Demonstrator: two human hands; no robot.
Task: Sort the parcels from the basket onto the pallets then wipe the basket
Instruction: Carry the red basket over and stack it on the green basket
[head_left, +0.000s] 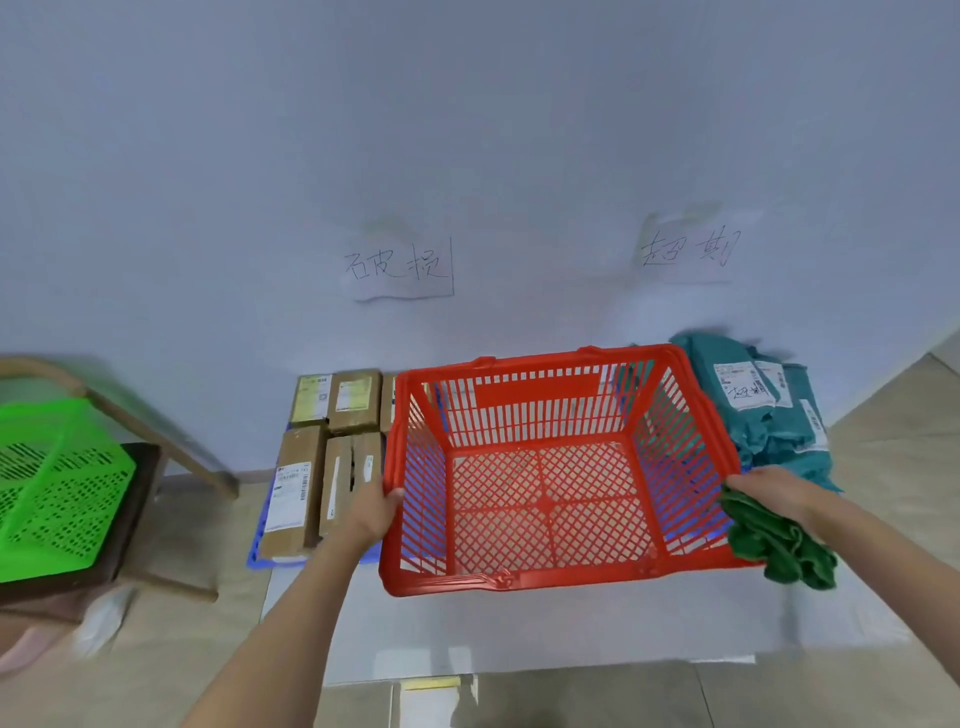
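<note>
Left hand (375, 506) is clamped on the left rim of the red basket (550, 571), thumb hooked over the edge near the near-left corner, forearm running down toward the bottom of the view. Right hand (769, 491) is closed on the basket's right rim and on a green cloth (774, 545) at once; the cloth is bunched under the palm & hangs down outside the right wall, near the near-right corner. Basket sits btwn the two hands, upright or close to it, open top facing us, mesh floor bare, nothing inside. Both handles are folded down along the rim.

Moving outward: left of the basket, brown cardboard parcels (291, 488) lie packed side by side on a blue pallet (258, 556), two nearer, more behind them against the wall. One of the near boxes looks split along its top. Right of the basket, teal bagged parcels (748, 400) are heaped w/ white labels showing; what they rest on is hidden. On the wall above each group hangs a paper sign w/ handwritten characters, left sign (400, 267) over the boxes, right sign (688, 247) over the bags.

Far left, a green basket (57, 478) sits on a dark wooden chair (135, 467). Pale sheet (519, 634) covers the floor under the red basket.
</note>
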